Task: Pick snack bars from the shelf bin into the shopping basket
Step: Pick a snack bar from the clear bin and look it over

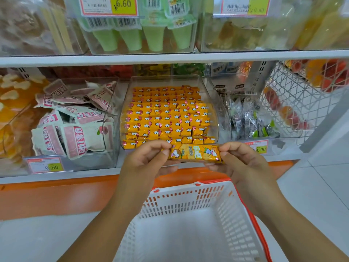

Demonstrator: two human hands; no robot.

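Snack bar (195, 153): glossy foil-like orange wrapper; shelf bin (212, 103): clear smooth plastic; shopping basket (190, 200): matt white perforated plastic, red rim; neighbouring pouches (75, 127): matt, crinkled; floor (328, 186): smooth pale tile.

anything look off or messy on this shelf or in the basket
Nothing spilled or damaged. The bars in the bin lie in tidy rows. The pink packets left of it are a loose jumble, some tilted. The left hand and right hand pinch one bar by its ends, in front of the bin. The basket looks unharmed.
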